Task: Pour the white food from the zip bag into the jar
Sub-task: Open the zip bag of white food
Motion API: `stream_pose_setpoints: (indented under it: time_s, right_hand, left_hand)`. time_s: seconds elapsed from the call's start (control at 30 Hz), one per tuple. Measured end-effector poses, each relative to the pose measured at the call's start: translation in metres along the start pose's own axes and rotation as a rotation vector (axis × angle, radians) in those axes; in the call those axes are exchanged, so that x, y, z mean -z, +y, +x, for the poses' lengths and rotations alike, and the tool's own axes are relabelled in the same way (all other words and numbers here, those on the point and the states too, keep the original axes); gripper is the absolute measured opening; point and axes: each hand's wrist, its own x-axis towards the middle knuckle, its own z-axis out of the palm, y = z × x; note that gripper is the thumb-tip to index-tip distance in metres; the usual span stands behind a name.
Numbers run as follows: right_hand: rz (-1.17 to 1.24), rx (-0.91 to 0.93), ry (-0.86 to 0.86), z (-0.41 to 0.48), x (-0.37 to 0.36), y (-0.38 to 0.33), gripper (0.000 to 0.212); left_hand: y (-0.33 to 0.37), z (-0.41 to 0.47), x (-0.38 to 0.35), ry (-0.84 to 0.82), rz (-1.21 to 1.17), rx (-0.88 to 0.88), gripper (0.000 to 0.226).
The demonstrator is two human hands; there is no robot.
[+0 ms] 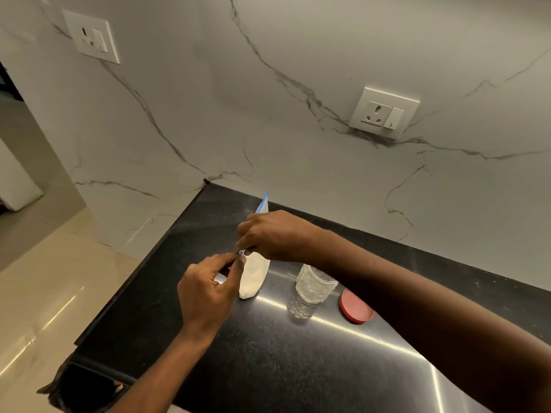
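Note:
A clear zip bag (253, 278) with a blue zip strip stands upright on the black counter, its lower half full of white food. My left hand (208, 290) pinches the near end of the zip strip between thumb and fingers. My right hand (274, 235) grips the same strip from the other side, covering the bag's middle; the far blue corner sticks up behind it. A clear ribbed plastic jar (310, 292) stands open and empty just right of the bag, under my right forearm. Its red lid (354, 305) lies flat on the counter to the jar's right.
The black speckled counter (298, 368) ends at a left edge, with a beige tiled floor below. A marble wall rises behind, with a socket plate (384, 113) above the counter and another (92, 35) high at the left.

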Motion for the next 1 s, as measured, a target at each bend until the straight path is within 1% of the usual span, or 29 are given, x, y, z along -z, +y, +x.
stream_pose_setpoints:
  time_s: [0.17,0.27,0.33,0.43,0.53,0.73,1.0]
  right_hand:
    - [0.016,-0.012,-0.031,0.006,0.005,0.003,0.029]
    - [0.061,-0.007,-0.034,0.007,0.01,0.002,0.024]
    - [0.005,0.025,-0.021,0.007,0.009,0.001,0.023]
    - [-0.089,0.078,0.001,0.006,0.005,0.0,0.032]
    - [-0.17,0.107,0.019,0.004,0.001,0.009,0.041]
    - [-0.266,-0.003,0.025,-0.003,-0.004,0.053,0.048]
    - [-0.289,-0.169,0.031,-0.015,-0.006,0.1,0.037]
  left_hand:
    - [0.003,0.002,-0.001,0.033,0.028,-0.006,0.033]
    - [0.003,0.002,-0.001,0.031,0.048,-0.003,0.029]
    - [0.002,0.002,-0.002,0.024,0.055,-0.002,0.031]
    - [0.0,0.003,-0.001,0.032,0.041,0.004,0.045]
    - [-0.004,0.004,-0.001,0.034,0.023,-0.007,0.048]
    - [-0.008,0.001,-0.001,0.043,0.022,-0.003,0.044]
    - [-0.012,0.001,0.0,0.071,0.014,-0.021,0.04]
